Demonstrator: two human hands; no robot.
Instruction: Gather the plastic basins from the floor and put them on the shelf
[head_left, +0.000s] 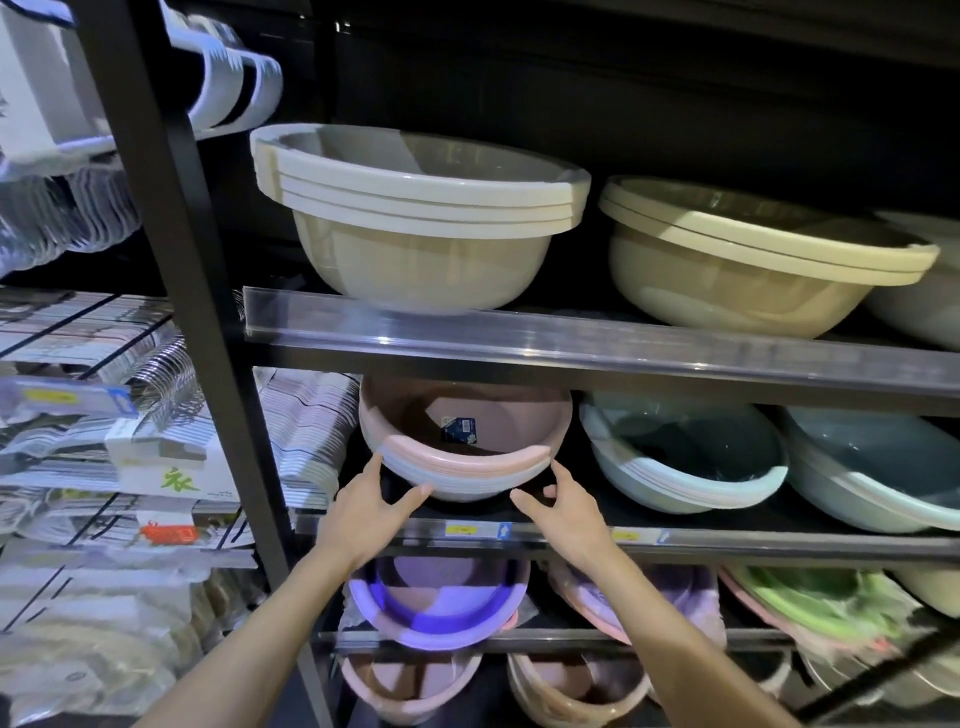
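Observation:
A stack of pink plastic basins (462, 431) sits tilted on the middle shelf (779, 540), its rim facing me. My left hand (371, 506) is at the stack's lower left with its fingers spread against the rim and wall. At the lower right, my right hand (563, 506) has its fingers apart, with the fingertips at or just off the rim. Neither hand closes around the stack.
Beige basin stacks (415, 208) fill the upper shelf; pale blue basins (680, 457) stand to the right of the pink stack. Purple basins (441, 603) and green ones (810, 597) lie on lower shelves. A black upright post (208, 312) separates packaged hangers (104, 405) at left.

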